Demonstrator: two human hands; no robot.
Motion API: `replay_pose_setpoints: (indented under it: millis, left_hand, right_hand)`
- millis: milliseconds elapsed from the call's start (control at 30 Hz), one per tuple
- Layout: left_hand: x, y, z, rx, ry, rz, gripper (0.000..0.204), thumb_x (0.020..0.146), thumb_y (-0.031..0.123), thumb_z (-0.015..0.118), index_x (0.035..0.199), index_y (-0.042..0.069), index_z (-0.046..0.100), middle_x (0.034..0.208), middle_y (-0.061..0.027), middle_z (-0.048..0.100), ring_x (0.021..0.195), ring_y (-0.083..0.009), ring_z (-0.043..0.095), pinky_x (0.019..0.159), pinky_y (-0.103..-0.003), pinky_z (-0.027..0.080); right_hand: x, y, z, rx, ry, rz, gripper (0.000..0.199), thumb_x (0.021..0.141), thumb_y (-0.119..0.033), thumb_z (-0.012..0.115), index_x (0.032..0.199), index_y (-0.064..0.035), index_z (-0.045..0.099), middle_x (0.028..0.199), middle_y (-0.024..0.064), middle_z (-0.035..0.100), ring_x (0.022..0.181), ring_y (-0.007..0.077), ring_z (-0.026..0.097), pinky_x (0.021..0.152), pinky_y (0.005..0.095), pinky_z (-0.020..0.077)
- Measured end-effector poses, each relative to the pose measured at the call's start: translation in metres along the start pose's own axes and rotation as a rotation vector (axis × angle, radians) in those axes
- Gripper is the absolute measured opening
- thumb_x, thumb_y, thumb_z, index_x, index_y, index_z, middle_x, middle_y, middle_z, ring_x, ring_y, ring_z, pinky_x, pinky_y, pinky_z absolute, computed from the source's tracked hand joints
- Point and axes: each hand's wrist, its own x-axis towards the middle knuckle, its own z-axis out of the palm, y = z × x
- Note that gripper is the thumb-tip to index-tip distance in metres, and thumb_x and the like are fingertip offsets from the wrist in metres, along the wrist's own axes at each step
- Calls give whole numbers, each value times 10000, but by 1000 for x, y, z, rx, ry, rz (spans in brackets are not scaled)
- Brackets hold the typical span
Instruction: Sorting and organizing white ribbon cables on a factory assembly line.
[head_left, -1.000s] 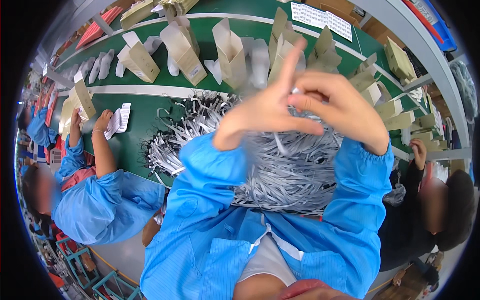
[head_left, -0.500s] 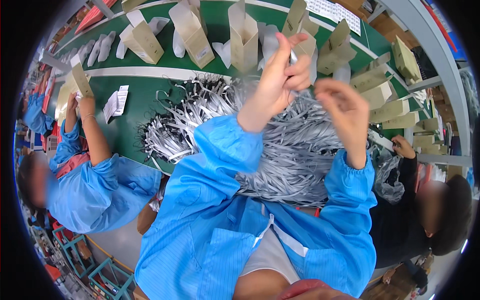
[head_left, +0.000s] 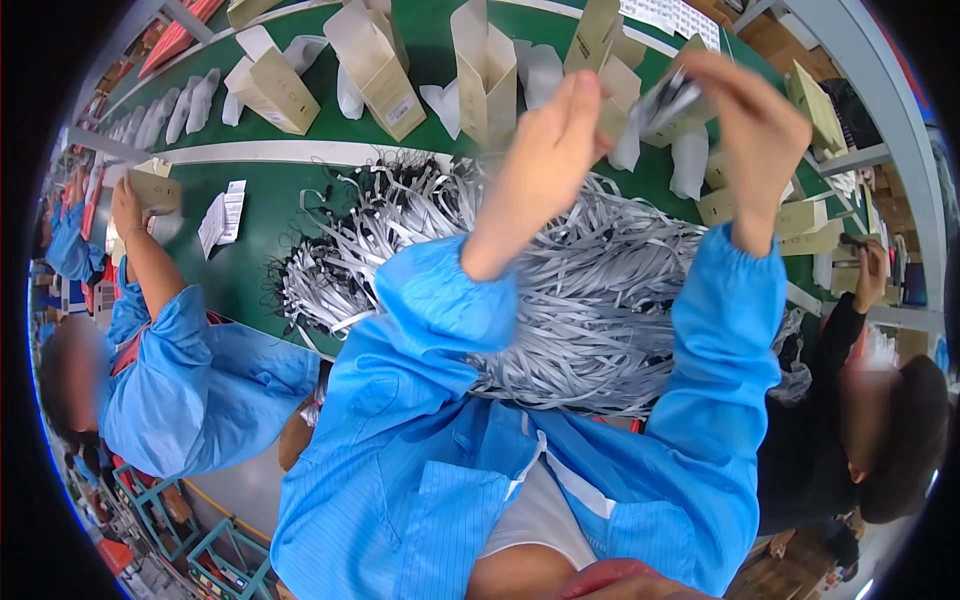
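In the middle of the bench lies a large heap of grey straps [head_left: 590, 320] with black cord ends. My left hand [head_left: 545, 165] is raised over the far side of the heap, before the upright open boxes. Motion smears its fingers, and I cannot tell if anything is in them. My right hand [head_left: 755, 135] reaches farther out to the right, fingers bent down and closed on a small folded grey-and-black strap [head_left: 668, 105]. That strap is blurred and sits in front of an open cream box [head_left: 685, 125].
A row of open cream boxes [head_left: 385, 80] and white wrapped pouches [head_left: 190, 105] stands along the green bench [head_left: 270, 190]. Folded papers [head_left: 222, 220] lie to the left. Co-workers sit at both sides, one in a blue sleeve [head_left: 180, 330]. A grey metal post [head_left: 905, 150] rises at right.
My right hand has moved up and away to the right, over the boxes, with the strap now showing in it. My left hand has shifted slightly left and lower. The left co-worker's box has tipped over.
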Motion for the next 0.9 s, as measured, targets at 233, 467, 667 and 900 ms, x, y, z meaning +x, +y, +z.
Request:
replay_pose_setpoints:
  millis: [233, 467, 667, 900]
  left_hand:
    - [9, -97, -21, 752, -85, 86, 192, 934, 158, 556, 876, -13, 621, 817, -191, 693, 819, -431, 657, 727, -497, 510]
    - [-7, -137, 1, 1113, -102, 39, 121, 807, 33, 596, 849, 66, 705, 825, -181, 702, 805, -398, 679, 732, -455, 555]
    - [2, -87, -18, 1062, -151, -128, 95, 816, 66, 638, 864, 52, 719, 815, -158, 701, 807, -367, 685, 721, -445, 529]
    - [-3, -28, -39, 523, -209, 67, 105, 817, 29, 613, 855, 13, 710, 830, -212, 687, 828, -369, 684, 718, -407, 536]
  right_hand:
    - [88, 158, 48, 47, 423, -486, 281, 1048, -317, 513, 990, -50, 579, 694, 53, 555, 621, 130, 548, 556, 266, 448]
    - [45, 164, 44, -375, -145, 0, 196, 936, -97, 648, 1113, -48, 717, 1041, 83, 739, 976, 87, 678, 850, 232, 518]
    - [16, 91, 9, -122, -5, 81, 284, 959, -122, 636, 1233, -49, 652, 1121, 117, 709, 1019, 130, 657, 884, 278, 508]
    - [-43, 12, 33, 184, -682, 389, 353, 948, -83, 632, 1290, -4, 588, 1168, 163, 680, 1109, 226, 644, 950, 327, 486]
